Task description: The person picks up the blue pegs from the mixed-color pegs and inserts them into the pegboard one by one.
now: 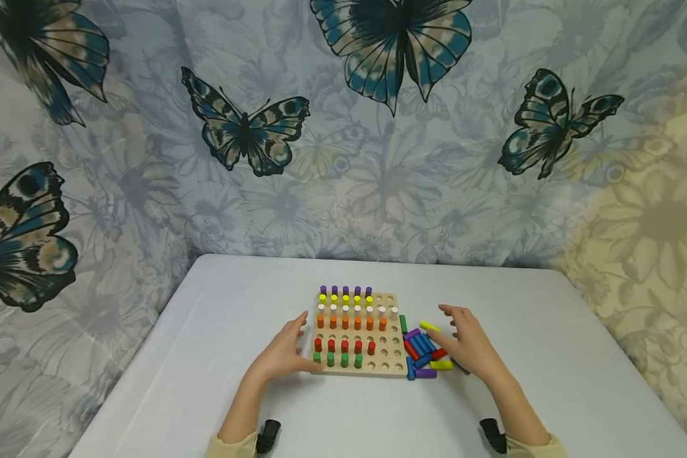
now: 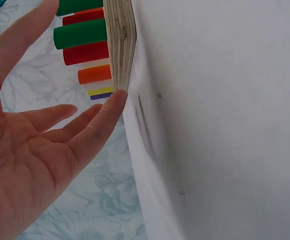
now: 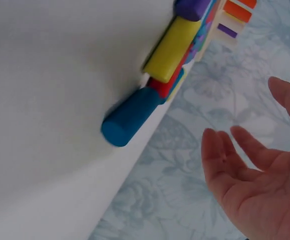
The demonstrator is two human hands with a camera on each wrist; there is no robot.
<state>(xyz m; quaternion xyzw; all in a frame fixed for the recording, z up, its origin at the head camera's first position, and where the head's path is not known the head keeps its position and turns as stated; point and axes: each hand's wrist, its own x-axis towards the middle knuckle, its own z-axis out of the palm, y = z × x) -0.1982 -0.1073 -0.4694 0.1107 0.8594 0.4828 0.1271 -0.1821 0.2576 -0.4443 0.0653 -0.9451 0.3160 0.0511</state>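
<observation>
A white table (image 1: 206, 331) stands against a butterfly-printed cloth backdrop (image 1: 378, 159); near its middle lies a wooden pegboard (image 1: 390, 366), its far rows filled with upright purple, yellow, white and orange pegs, its near rows with red and green ones at the left; just right of the board sits a heap of loose pegs (image 1: 423, 353), blue, red, yellow and purple, lying on their sides. The left hand (image 1: 283, 353) is spread with straight fingers, a fingertip (image 2: 115, 100) touching the board's left corner; the right hand (image 1: 469, 346) hovers over the heap, fingers spread and relaxed, holding nothing; a blue peg (image 3: 129, 119) lies nearest it.
</observation>
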